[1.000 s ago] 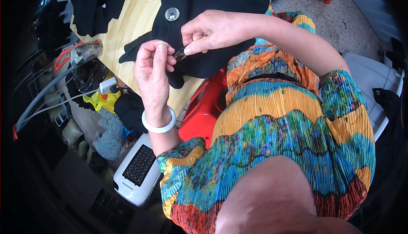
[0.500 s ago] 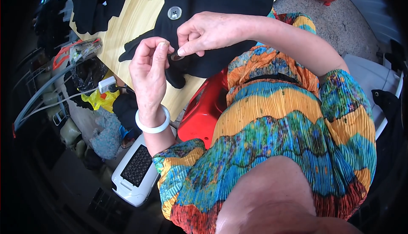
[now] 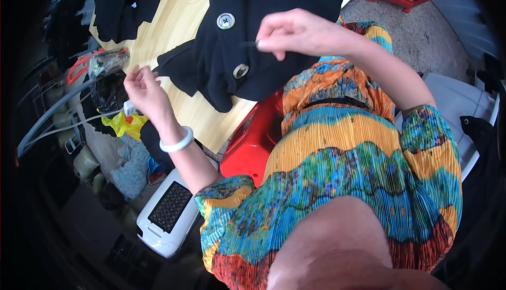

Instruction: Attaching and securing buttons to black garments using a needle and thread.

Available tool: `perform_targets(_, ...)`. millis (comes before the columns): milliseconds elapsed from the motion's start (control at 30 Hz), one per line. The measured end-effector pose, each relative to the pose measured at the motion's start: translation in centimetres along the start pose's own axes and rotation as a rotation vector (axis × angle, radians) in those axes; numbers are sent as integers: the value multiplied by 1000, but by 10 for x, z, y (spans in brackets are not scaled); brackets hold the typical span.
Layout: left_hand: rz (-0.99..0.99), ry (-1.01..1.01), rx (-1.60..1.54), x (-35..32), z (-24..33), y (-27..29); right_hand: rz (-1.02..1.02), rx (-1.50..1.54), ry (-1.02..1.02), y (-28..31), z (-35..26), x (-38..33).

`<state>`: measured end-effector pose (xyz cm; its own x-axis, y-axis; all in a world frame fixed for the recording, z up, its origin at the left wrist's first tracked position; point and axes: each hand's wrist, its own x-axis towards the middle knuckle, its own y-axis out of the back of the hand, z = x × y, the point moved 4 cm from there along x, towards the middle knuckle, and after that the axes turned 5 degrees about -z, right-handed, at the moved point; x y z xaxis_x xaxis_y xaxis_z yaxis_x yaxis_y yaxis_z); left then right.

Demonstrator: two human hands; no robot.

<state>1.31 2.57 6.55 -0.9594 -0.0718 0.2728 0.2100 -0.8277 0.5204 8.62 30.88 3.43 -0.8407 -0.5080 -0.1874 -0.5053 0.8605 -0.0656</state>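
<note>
A black garment (image 3: 211,58) with large buttons lies over the table's near edge. One grey button (image 3: 225,21) sits flat on it, and another button (image 3: 240,71) is closer to me. My right hand (image 3: 295,33) is raised over the garment with thumb and forefinger pinched on a thin, blurred needle (image 3: 247,44). Off to the left, beyond the garment's sleeve-like end, my left hand (image 3: 145,91) is in the air with its fingers curled together. What they hold, if anything, is too small to see.
Another black cloth piece (image 3: 126,5) lies on the pale wooden table (image 3: 179,11). Red stools (image 3: 250,148) stand under the table's near edge and at the far right. Left of the table are a clear packet (image 3: 108,62), a yellow bag (image 3: 126,125) and a white box-like appliance (image 3: 167,213).
My hands were together at the nearer button; now they are apart. The left has swung out left, the right has moved up and right. The nearer button shows uncovered.
</note>
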Motion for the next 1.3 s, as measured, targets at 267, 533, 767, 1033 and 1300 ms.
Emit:
perform_targets(267, -283, -228, 179, -43, 70, -66, 243, 13, 43, 19, 2, -10)
perform_targets(533, -492, 22, 357, -42, 58, -86, 250, 26, 155, 2, 2, 16)
perform_targets(767, -488, 246, -250, -41, 56, -79, 438, -161, 185, 0, -10, 38)
perform_targets(1033, -259, 62, -241, -48, 72, -78, 325, 195, 176, -5, -3, 48)
perform_targets(1300, -173, -363, 210, -57, 83, -76, 295, 314, 163, -8, -3, 45)
